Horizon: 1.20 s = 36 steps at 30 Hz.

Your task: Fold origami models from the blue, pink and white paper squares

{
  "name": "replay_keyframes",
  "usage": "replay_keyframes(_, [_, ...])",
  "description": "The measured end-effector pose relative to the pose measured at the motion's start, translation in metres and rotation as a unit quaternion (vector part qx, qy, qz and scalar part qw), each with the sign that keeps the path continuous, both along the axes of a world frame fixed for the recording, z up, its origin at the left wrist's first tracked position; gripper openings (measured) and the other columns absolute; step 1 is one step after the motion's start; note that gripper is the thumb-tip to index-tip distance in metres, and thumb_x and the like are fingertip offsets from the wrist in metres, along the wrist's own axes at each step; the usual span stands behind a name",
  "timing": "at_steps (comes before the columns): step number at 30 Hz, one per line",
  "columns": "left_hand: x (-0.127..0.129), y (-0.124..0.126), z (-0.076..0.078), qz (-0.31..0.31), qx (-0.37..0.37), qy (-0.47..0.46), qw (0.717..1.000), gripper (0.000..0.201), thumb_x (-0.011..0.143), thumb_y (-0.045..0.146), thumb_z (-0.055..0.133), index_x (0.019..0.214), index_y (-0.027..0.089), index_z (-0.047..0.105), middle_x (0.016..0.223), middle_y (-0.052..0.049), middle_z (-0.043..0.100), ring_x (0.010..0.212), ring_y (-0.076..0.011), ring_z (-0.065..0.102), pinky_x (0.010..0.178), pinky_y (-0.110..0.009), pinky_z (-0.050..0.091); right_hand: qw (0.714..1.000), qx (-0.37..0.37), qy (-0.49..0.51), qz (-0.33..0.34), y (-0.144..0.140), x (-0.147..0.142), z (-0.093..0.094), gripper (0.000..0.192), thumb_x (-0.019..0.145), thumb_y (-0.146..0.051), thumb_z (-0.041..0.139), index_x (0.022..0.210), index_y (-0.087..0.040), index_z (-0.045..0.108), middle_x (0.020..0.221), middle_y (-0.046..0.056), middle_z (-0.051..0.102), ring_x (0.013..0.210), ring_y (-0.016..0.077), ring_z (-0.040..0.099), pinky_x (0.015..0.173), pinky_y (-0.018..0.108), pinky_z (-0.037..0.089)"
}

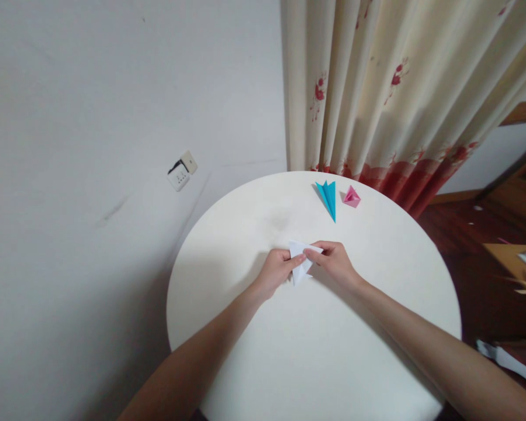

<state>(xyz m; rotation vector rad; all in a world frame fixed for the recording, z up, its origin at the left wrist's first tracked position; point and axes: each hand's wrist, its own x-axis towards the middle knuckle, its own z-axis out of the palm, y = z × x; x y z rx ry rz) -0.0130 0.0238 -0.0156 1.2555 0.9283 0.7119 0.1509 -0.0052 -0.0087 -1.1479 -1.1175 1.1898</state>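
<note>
Between my two hands is a small piece of folded white paper [298, 273] with pointed corners, held just above the round table. My left hand [275, 270] grips its left side, thumb lying across the front. My right hand [334, 261] pinches the upper right part, its thumb pressed on the face near the other thumb. The fingers behind the paper are mostly hidden. Beyond my hands lie a blue paper plane [328, 200] and a small pink folded-paper piece [351, 197].
The white round table [228, 234] stands close to a pale wall [92, 117] with a socket adapter [179, 176]. A cream curtain [377, 88] with red flowers hangs behind the far edge. Dark wooden floor [473, 263] and a blurred wooden surface [506, 260] are at the right.
</note>
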Motion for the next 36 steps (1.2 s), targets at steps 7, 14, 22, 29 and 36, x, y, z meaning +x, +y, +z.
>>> replay_keyframes(7, [0.003,-0.004,0.001,-0.042,-0.042,-0.019,0.998,0.043,0.071,0.047,0.077,0.095,0.011,0.073,0.091,-0.012,0.076,0.077,-0.02,0.071,0.068,-0.026,0.051,0.996,0.006,0.019,-0.084,0.003,0.007,-0.002,0.026,0.067,-0.039,0.077,0.059,-0.015,0.069,0.052,0.0,0.059,0.049,0.0107,0.046,0.049,0.025,0.035])
replay_keyframes(14, [0.002,0.0,-0.001,-0.02,-0.01,0.022,1.0,0.036,0.08,0.045,0.07,0.09,0.011,0.073,0.088,-0.014,0.076,0.078,-0.0197,0.072,0.071,-0.028,0.054,0.993,0.0,0.028,-0.111,0.013,0.018,-0.014,0.03,0.068,-0.046,0.076,0.067,-0.016,0.071,0.06,0.001,0.064,0.053,0.0117,0.048,0.051,0.026,0.036])
replay_keyframes(22, [-0.009,0.011,0.002,-0.05,0.045,0.053,0.996,0.035,0.078,0.046,0.071,0.086,0.012,0.075,0.08,-0.011,0.076,0.075,-0.0193,0.071,0.071,-0.029,0.053,0.998,0.002,-0.02,-0.063,0.015,0.026,-0.005,0.034,0.065,-0.048,0.077,0.067,-0.015,0.071,0.062,0.002,0.066,0.055,0.0135,0.053,0.052,0.026,0.037])
replay_keyframes(29, [-0.023,0.031,0.007,0.119,0.168,0.032,0.978,0.03,0.078,0.044,0.07,0.083,0.015,0.076,0.083,-0.008,0.075,0.077,-0.0181,0.066,0.069,-0.027,0.049,1.0,-0.009,0.014,-0.002,0.016,0.027,-0.009,0.036,0.064,-0.042,0.08,0.054,-0.018,0.055,0.046,-0.005,0.048,0.045,0.0078,0.038,0.047,0.024,0.024])
replay_keyframes(36, [-0.01,0.021,0.005,0.209,0.123,-0.08,0.967,0.041,0.088,0.052,0.056,0.11,0.018,0.063,0.118,-0.012,0.067,0.091,-0.0178,0.066,0.075,-0.028,0.052,0.991,-0.008,0.097,-0.089,0.013,0.013,-0.018,0.024,0.066,-0.034,0.079,0.067,-0.017,0.063,0.061,0.001,0.067,0.057,0.013,0.056,0.059,0.025,0.043])
